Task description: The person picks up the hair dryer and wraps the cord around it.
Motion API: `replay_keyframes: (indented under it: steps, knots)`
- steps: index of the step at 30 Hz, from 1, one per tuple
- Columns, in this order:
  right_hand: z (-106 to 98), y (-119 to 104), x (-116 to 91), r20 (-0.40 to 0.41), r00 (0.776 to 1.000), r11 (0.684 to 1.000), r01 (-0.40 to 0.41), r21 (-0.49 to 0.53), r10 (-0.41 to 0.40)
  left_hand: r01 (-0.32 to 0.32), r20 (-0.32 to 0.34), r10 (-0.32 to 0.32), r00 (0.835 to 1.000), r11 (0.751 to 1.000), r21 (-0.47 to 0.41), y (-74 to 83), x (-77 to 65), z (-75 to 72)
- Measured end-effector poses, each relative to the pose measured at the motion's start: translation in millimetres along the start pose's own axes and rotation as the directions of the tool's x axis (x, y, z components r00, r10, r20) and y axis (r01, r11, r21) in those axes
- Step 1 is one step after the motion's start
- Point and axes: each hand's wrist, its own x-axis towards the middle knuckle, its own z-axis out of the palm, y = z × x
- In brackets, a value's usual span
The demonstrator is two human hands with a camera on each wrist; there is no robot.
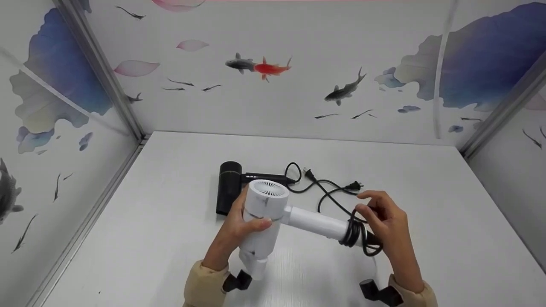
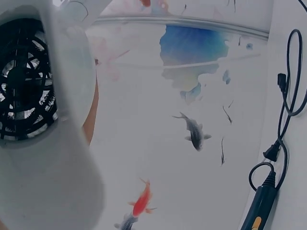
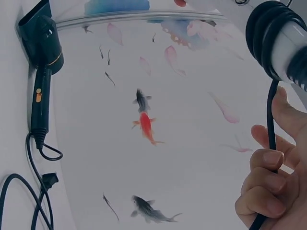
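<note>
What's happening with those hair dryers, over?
Left hand gripping white hair dryer. Right hand holding its black cord, partly coiled round the handle. Black hair dryer lying beyond, seemingly not in the way.

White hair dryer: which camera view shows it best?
Head: the white hair dryer shows both body and handle. Left wrist: cropped close-up with a dark grille. Right wrist: only part of the handle, wrapped in black cord.
</note>
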Motion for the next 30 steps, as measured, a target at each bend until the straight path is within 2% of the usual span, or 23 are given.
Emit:
replay_keyframes:
  steps: [4,7,11,12,13,14,15,16,18,19,20,21,24,30]
  knots:
    - [6.8,-2.2,1.2,0.014,0.990,0.990,0.138,-0.004,-0.138,0.022,-0.009,-0.022,1.000,0.997,-0.075,-1.8,1.6,0.1]
    - [12.6,-5.9,0.6,0.035,0.982,0.982,0.186,-0.003,-0.186,0.025,-0.037,-0.030,0.999,0.992,-0.125,-3.1,2.2,0.7]
    - [18.4,-8.9,-3.6,0.078,0.970,0.969,0.238,-0.069,-0.232,0.024,-0.088,-0.039,0.995,0.986,-0.163,-5.4,2.3,0.9]
    - [19.6,-9.4,-5.2,0.091,0.974,0.974,0.214,-0.069,-0.207,0.023,-0.097,-0.040,0.994,0.986,-0.168,-6.1,2.5,0.8]
    - [20.0,-10.5,-6.6,0.116,0.983,0.986,0.151,-0.067,-0.142,0.022,-0.105,-0.040,0.994,0.985,-0.170,-6.7,2.6,0.7]
    - [20.4,-12.2,-7.3,0.145,0.988,0.997,0.053,-0.050,-0.046,0.020,-0.112,-0.040,0.993,0.985,-0.171,-7.5,2.7,0.5]
    - [20.7,-14.5,-8.5,0.170,0.983,0.996,-0.056,-0.064,0.066,0.019,-0.119,-0.041,0.992,0.985,-0.174,-8.1,2.6,0.6]
    - [21.3,-16.0,-8.7,0.199,0.966,0.986,-0.153,-0.072,0.164,0.023,-0.126,-0.046,0.991,0.984,-0.179,-8.5,2.4,0.5]
    - [22.0,-19.5,-7.8,0.254,0.912,0.946,-0.305,-0.108,0.323,0.033,-0.148,-0.062,0.987,0.982,-0.188,-9.6,2.4,0.8]
    - [22.3,-20.8,-7.1,0.273,0.895,0.935,-0.321,-0.151,0.351,0.040,-0.162,-0.072,0.984,0.980,-0.193,-10.1,2.4,1.0]
    - [23.2,-21.2,-6.8,0.284,0.898,0.938,-0.295,-0.181,0.337,0.047,-0.178,-0.083,0.980,0.979,-0.198,-10.7,2.5,1.3]
    - [23.8,-21.0,-7.0,0.295,0.909,0.947,-0.235,-0.219,0.294,0.056,-0.195,-0.096,0.976,0.978,-0.203,-11.2,2.7,1.4]
    - [25.6,-19.2,-7.4,0.335,0.929,0.969,-0.082,-0.232,0.159,0.084,-0.245,-0.133,0.960,0.976,-0.201,-12.6,3.7,2.1]
    - [24.5,-14.7,-9.4,0.433,0.901,0.990,0.073,-0.119,-0.015,0.110,-0.332,-0.165,0.929,0.978,-0.180,-13.5,5.6,1.5]
